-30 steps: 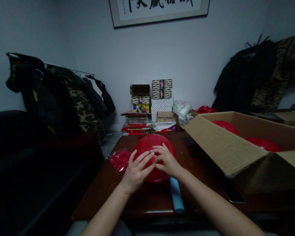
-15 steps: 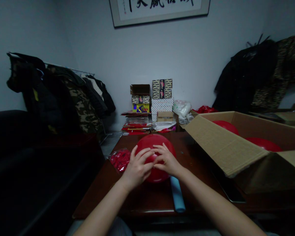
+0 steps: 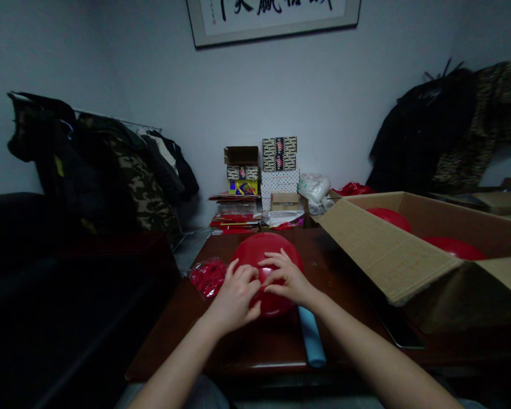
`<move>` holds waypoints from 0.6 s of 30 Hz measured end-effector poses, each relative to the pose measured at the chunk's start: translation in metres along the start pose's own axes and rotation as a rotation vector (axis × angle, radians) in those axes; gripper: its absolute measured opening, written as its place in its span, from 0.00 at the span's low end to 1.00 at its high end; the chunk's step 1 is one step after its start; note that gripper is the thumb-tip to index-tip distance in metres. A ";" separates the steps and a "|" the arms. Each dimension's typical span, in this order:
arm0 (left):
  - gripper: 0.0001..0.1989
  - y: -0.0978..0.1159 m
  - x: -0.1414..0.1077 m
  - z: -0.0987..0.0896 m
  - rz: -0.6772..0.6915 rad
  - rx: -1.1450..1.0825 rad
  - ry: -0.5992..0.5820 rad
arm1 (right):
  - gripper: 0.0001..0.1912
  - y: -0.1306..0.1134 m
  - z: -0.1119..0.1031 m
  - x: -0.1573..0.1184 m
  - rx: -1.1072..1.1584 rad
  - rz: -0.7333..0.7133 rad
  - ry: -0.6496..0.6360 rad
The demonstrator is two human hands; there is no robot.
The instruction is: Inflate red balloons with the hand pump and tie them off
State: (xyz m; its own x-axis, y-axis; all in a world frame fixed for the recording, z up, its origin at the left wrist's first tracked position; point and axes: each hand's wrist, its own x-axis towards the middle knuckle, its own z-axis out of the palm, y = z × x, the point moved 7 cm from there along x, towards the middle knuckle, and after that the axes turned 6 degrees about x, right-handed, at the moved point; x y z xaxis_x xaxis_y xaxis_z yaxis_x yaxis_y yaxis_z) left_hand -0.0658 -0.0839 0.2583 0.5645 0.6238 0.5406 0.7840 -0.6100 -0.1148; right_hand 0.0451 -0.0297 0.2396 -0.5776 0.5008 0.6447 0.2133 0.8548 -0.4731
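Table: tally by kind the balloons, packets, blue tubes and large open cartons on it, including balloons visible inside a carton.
Open carton: 1
Balloons: 3, two inside the carton
Packet: 1
Blue tube: 1
Total visible: 6

Behind the person's left hand (image 3: 236, 295) and right hand (image 3: 290, 278), the red balloon (image 3: 259, 250) has smooth, glossy skin with a bright highlight. Left of the hands, a packet (image 3: 208, 276) shows crinkled, shiny clear plastic. The table (image 3: 247, 355) beneath them is polished, dark reddish-brown wood. Just below the right hand, the blue cylinder (image 3: 311, 338) is smooth; in this dim light it may be plastic. Right of both hands, the box (image 3: 387, 253) is matt brown cardboard.
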 end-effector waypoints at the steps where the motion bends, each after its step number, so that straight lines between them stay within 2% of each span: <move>1: 0.08 -0.002 0.000 0.002 -0.014 -0.003 0.001 | 0.03 0.001 0.000 -0.001 0.006 -0.003 0.014; 4: 0.05 -0.009 -0.001 0.006 -0.078 -0.061 0.051 | 0.03 0.005 0.001 -0.003 0.018 -0.010 0.063; 11: 0.08 -0.028 -0.007 0.013 -0.277 -0.411 0.275 | 0.04 0.012 -0.003 -0.010 0.053 0.016 0.193; 15: 0.09 -0.034 -0.012 0.023 -0.412 -0.632 0.343 | 0.04 0.012 -0.003 -0.011 0.049 0.039 0.222; 18: 0.09 -0.032 -0.012 0.026 -0.470 -0.706 0.398 | 0.02 0.008 -0.001 -0.009 0.028 0.034 0.217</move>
State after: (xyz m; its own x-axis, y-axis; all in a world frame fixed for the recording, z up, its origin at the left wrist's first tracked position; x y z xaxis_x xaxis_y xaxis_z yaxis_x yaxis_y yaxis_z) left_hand -0.0908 -0.0595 0.2333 -0.0022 0.7481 0.6636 0.4976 -0.5748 0.6496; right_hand 0.0528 -0.0278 0.2303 -0.3863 0.5492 0.7410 0.2062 0.8345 -0.5110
